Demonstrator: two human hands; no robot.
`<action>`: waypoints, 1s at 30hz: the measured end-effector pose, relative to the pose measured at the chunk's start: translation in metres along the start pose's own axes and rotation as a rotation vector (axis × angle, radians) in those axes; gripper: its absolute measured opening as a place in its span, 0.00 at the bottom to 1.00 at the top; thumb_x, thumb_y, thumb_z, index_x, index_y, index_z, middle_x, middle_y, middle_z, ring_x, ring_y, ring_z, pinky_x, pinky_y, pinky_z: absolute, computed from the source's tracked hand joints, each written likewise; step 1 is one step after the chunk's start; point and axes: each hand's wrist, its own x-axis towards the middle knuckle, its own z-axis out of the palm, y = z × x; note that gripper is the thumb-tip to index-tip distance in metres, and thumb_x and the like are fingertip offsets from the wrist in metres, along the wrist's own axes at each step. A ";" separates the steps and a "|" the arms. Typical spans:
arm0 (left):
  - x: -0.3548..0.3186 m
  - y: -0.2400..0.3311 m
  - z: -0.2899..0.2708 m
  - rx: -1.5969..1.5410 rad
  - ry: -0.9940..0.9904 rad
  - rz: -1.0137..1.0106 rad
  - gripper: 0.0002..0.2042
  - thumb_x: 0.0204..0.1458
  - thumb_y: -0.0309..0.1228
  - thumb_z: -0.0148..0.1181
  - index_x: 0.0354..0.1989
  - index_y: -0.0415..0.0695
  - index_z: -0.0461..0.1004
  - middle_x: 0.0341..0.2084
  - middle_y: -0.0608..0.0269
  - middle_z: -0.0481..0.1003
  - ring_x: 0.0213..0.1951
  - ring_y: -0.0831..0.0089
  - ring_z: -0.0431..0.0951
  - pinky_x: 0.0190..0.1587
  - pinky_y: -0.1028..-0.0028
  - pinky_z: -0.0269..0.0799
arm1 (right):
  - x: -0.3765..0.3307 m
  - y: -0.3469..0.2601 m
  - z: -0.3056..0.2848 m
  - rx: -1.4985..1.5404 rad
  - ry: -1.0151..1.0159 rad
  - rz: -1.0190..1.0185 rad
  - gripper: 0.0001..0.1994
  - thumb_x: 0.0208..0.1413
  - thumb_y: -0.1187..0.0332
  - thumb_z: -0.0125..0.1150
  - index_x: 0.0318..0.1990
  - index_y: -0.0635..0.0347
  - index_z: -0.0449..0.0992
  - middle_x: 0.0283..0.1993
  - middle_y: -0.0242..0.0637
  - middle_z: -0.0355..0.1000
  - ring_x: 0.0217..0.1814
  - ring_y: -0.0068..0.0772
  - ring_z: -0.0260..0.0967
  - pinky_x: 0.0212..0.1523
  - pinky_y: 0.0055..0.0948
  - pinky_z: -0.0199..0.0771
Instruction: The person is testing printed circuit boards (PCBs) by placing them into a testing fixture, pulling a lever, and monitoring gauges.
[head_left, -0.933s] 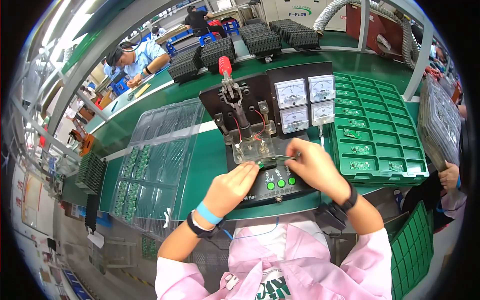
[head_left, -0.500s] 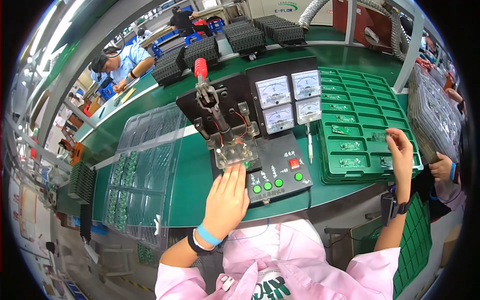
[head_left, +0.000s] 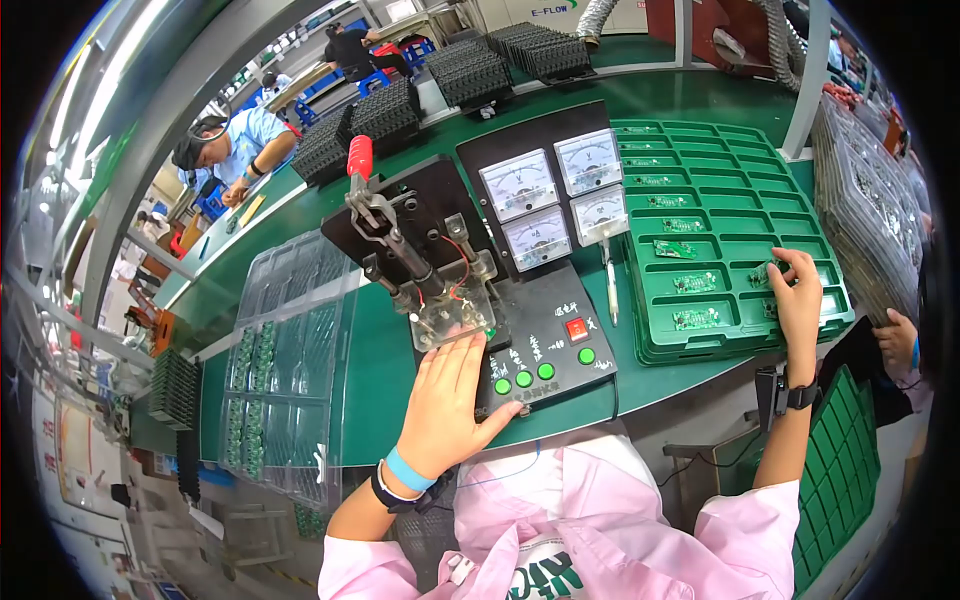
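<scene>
The left hand (head_left: pixel 445 400) is lying open across the front edge of the test fixture (head_left: pixel 530 310); the right hand (head_left: pixel 800 305) is pinching a circuit board (head_left: pixel 762 274) near the front right corner of the green tray (head_left: pixel 690 352).

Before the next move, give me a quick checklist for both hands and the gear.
1. Left hand clear of the transparent plate: not ok; its fingertips are at the front edge.
2. Red handle free of hands: ok.
3. Green buttons uncovered: ok; four show on the panel.
4. Right hand over the green tray: ok, at its right side.
5. Circuit board firmly pinched by the right hand: cannot tell.
6. Meter readings: cannot tell; too small.
</scene>
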 end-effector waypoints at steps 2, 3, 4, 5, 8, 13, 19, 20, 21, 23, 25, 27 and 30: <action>-0.006 0.012 -0.006 0.027 -0.034 0.021 0.36 0.50 0.45 0.62 0.62 0.32 0.61 0.62 0.40 0.63 0.65 0.46 0.61 0.65 0.53 0.56 | -0.001 -0.001 -0.005 -0.011 -0.010 0.006 0.11 0.52 0.76 0.62 0.44 0.64 0.78 0.37 0.32 0.72 0.27 0.20 0.61 0.32 0.20 0.64; -0.009 0.017 -0.010 0.056 -0.067 0.041 0.36 0.49 0.45 0.63 0.62 0.33 0.62 0.62 0.41 0.62 0.65 0.46 0.61 0.65 0.53 0.55 | -0.003 -0.001 -0.007 -0.021 -0.020 0.013 0.10 0.51 0.77 0.62 0.42 0.64 0.78 0.38 0.33 0.73 0.28 0.21 0.63 0.32 0.21 0.64; -0.007 0.024 -0.016 0.083 -0.099 0.064 0.36 0.49 0.46 0.63 0.62 0.34 0.63 0.63 0.41 0.62 0.65 0.46 0.61 0.65 0.53 0.55 | -0.005 -0.002 -0.009 -0.033 -0.029 0.019 0.09 0.50 0.77 0.62 0.40 0.65 0.77 0.39 0.33 0.73 0.28 0.22 0.64 0.31 0.21 0.64; -0.005 0.029 -0.031 0.077 -0.100 0.083 0.36 0.49 0.46 0.63 0.62 0.34 0.63 0.63 0.41 0.62 0.65 0.46 0.61 0.65 0.53 0.55 | -0.004 -0.005 -0.008 -0.046 -0.016 0.029 0.09 0.50 0.77 0.62 0.40 0.65 0.77 0.39 0.33 0.73 0.28 0.22 0.64 0.31 0.21 0.64; 0.020 0.028 -0.078 0.086 0.213 0.282 0.34 0.49 0.49 0.62 0.60 0.38 0.68 0.62 0.41 0.64 0.65 0.48 0.62 0.63 0.55 0.57 | -0.007 -0.015 -0.011 0.080 0.102 -0.036 0.07 0.50 0.79 0.62 0.37 0.65 0.76 0.40 0.34 0.74 0.32 0.23 0.68 0.31 0.23 0.66; 0.094 -0.004 -0.092 -0.232 0.725 0.006 0.34 0.47 0.41 0.67 0.62 0.40 0.66 0.61 0.44 0.66 0.64 0.49 0.64 0.61 0.55 0.60 | -0.020 -0.085 -0.027 0.077 0.150 -0.145 0.06 0.50 0.79 0.61 0.36 0.63 0.77 0.41 0.36 0.75 0.37 0.28 0.73 0.34 0.26 0.69; 0.031 -0.025 -0.048 -0.238 0.574 0.389 0.38 0.46 0.36 0.70 0.67 0.42 0.60 0.62 0.42 0.64 0.64 0.45 0.63 0.64 0.53 0.58 | -0.055 -0.144 -0.004 0.202 -0.097 -0.470 0.09 0.46 0.81 0.62 0.37 0.62 0.76 0.43 0.41 0.75 0.44 0.42 0.73 0.43 0.33 0.72; 0.023 -0.024 -0.041 -0.239 0.580 0.387 0.38 0.46 0.36 0.70 0.67 0.42 0.60 0.62 0.42 0.64 0.64 0.45 0.63 0.64 0.53 0.58 | -0.065 -0.148 0.001 0.224 -0.195 -0.470 0.11 0.44 0.81 0.62 0.38 0.61 0.76 0.45 0.42 0.74 0.46 0.44 0.72 0.46 0.35 0.72; 0.015 -0.023 -0.037 -0.350 0.558 0.321 0.37 0.46 0.36 0.69 0.66 0.42 0.62 0.62 0.43 0.63 0.65 0.46 0.62 0.65 0.54 0.57 | -0.070 -0.156 0.013 0.250 -0.263 -0.596 0.14 0.43 0.80 0.63 0.41 0.59 0.76 0.49 0.43 0.73 0.49 0.44 0.71 0.49 0.39 0.72; -0.001 -0.023 -0.032 -0.576 0.523 0.192 0.34 0.47 0.36 0.69 0.63 0.41 0.65 0.63 0.46 0.62 0.66 0.46 0.60 0.65 0.55 0.55 | -0.085 -0.173 0.041 0.276 -0.390 -0.880 0.20 0.42 0.77 0.64 0.46 0.56 0.74 0.57 0.42 0.69 0.55 0.44 0.68 0.54 0.45 0.70; -0.016 -0.032 -0.029 -0.466 0.418 0.133 0.32 0.48 0.35 0.68 0.63 0.41 0.66 0.64 0.47 0.62 0.66 0.46 0.59 0.66 0.55 0.55 | -0.100 -0.187 0.057 0.288 -0.451 -1.053 0.22 0.42 0.75 0.65 0.49 0.55 0.73 0.60 0.41 0.67 0.58 0.44 0.66 0.55 0.47 0.69; -0.028 -0.044 -0.022 -0.283 0.174 0.039 0.28 0.50 0.33 0.66 0.61 0.41 0.68 0.65 0.48 0.60 0.67 0.47 0.57 0.66 0.56 0.54 | -0.111 -0.198 0.063 0.297 -0.484 -1.098 0.23 0.43 0.74 0.64 0.52 0.55 0.73 0.62 0.39 0.66 0.59 0.44 0.65 0.56 0.48 0.68; -0.045 -0.058 -0.005 -0.292 0.158 -0.026 0.26 0.52 0.31 0.63 0.61 0.41 0.68 0.65 0.48 0.60 0.67 0.47 0.57 0.66 0.56 0.54 | -0.124 -0.203 0.072 0.375 -0.371 -1.039 0.24 0.44 0.73 0.64 0.53 0.55 0.73 0.62 0.35 0.66 0.59 0.42 0.65 0.57 0.46 0.67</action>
